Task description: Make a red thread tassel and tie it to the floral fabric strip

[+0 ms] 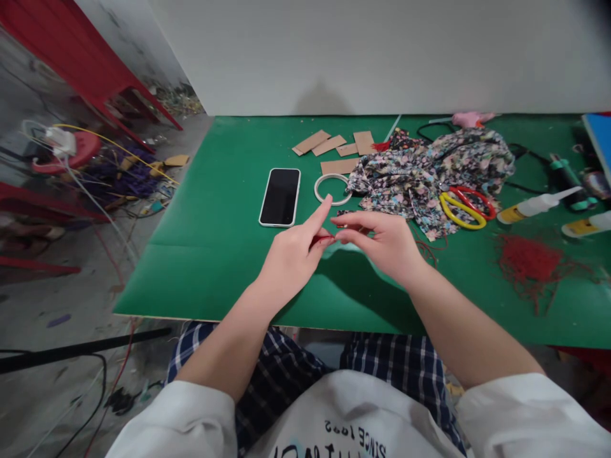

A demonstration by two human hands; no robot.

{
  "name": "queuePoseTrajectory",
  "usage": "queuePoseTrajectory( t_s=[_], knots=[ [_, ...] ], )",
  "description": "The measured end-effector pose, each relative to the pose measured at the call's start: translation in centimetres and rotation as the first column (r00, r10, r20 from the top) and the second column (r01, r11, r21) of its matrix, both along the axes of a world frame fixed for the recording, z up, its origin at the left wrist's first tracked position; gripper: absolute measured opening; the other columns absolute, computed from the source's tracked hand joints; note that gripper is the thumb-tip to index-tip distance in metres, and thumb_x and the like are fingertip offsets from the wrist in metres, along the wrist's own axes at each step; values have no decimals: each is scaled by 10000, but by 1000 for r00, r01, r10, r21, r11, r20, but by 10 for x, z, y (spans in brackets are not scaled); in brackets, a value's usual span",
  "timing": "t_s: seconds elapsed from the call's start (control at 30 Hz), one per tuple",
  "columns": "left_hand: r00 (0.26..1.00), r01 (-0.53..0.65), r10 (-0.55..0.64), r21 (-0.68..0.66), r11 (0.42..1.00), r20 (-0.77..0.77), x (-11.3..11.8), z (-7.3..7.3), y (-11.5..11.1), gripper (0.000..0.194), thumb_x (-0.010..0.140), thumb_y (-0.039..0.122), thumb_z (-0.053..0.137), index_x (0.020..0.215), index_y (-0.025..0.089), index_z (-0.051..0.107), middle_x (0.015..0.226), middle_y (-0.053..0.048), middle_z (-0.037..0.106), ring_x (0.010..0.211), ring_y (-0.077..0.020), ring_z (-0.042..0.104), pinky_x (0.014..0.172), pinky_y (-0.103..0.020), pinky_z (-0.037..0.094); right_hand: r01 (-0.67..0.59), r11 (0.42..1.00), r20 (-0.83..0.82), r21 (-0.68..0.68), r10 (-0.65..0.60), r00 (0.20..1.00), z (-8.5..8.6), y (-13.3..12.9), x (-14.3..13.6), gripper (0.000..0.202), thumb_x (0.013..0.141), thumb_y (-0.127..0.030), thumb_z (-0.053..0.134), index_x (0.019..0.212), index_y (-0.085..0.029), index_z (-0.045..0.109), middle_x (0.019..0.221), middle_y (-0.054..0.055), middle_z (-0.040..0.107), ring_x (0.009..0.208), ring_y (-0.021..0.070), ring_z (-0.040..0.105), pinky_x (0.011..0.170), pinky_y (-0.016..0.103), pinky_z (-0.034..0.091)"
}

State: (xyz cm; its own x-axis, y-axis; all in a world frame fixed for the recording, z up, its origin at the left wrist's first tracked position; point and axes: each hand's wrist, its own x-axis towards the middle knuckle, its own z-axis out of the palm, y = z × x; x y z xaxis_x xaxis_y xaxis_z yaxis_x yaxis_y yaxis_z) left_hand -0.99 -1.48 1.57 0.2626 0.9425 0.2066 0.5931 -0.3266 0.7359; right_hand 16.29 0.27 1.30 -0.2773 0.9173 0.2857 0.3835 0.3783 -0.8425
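My left hand (292,256) is over the green table with its index finger stretched forward and its thumb and other fingers closed on a thin red thread (324,238). My right hand (386,243) meets it from the right, thumb and fingertips pinched at the thread's other end. A small patch of dark floral cloth shows behind the right fingers, mostly hidden. Just beyond the left index fingertip lies a thin pale ring, like a tape roll (317,193). Loose red threads (427,251) trail on the table beside my right wrist.
A phone (280,197) lies left of the hands. Cardboard pieces (329,145), floral fabric (405,172) and scissors with red and yellow handles (461,213) lie beyond. On the right are glue bottles (527,208), a red thread pile (532,261) and a pink glue gun (470,119).
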Motion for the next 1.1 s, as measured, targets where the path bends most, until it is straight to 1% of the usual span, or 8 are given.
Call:
queuePoseTrajectory(
  t_s=[0.17,0.3,0.43,0.57,0.7,0.8,0.93,1.1],
  knots=[
    [994,10,-10,-2,1000,-107,0,-1,1,648,778,145,499,1391,241,310,802,-5,663,643,-122,561,652,-214,440,-161,960,251,231,101,963,-9,2,-2,199,816,-311,576,950,-228,698,791,31,711,660,150,584,652,291,432],
    [988,5,-10,-33,999,-152,1,0,1,684,753,121,489,1398,233,292,751,9,637,601,-117,528,640,-213,438,-178,941,356,287,68,932,-12,1,-6,202,852,-302,520,918,-229,696,750,36,702,673,161,576,658,299,409],
    [995,-1,-3,-44,999,-100,1,-1,1,643,768,125,480,1381,244,328,842,6,667,652,-108,557,695,-216,447,-140,953,205,270,85,975,-7,-1,-6,175,845,-275,531,833,-205,691,721,27,685,635,134,571,613,270,419],
    [999,-18,21,-86,996,33,1,-3,3,429,818,232,515,1247,241,526,867,-5,693,701,-125,606,736,-242,466,43,995,-46,90,-39,998,-1,-1,-4,120,810,-280,576,812,-215,677,760,9,682,627,119,582,586,253,450],
    [995,-31,44,-136,990,95,0,-2,5,319,814,279,554,1122,243,627,883,-13,706,739,-150,632,736,-266,481,117,992,-194,-56,-126,973,0,2,-2,106,780,-296,605,794,-214,672,717,2,667,616,123,595,548,251,475],
    [988,-52,73,-151,987,137,0,0,5,274,802,295,575,1056,242,664,897,-20,711,782,-167,639,761,-288,486,154,984,-238,-85,-170,956,-1,4,0,89,772,-273,610,787,-209,670,700,-2,664,617,122,602,555,251,494],
    [978,-59,94,-179,982,188,0,1,6,227,789,303,593,983,241,693,881,-24,715,792,-179,640,757,-302,492,166,983,-215,-75,-178,960,-1,6,2,91,778,-270,600,749,-206,658,649,-10,645,579,110,583,563,251,496],
    [952,-66,132,-235,970,276,-1,-2,7,251,781,327,603,991,223,691,868,-36,714,703,-159,632,658,-277,497,151,986,-183,-75,-163,970,-2,10,4,104,768,-296,616,778,-206,667,714,6,657,643,126,597,583,256,490]
  ],
)
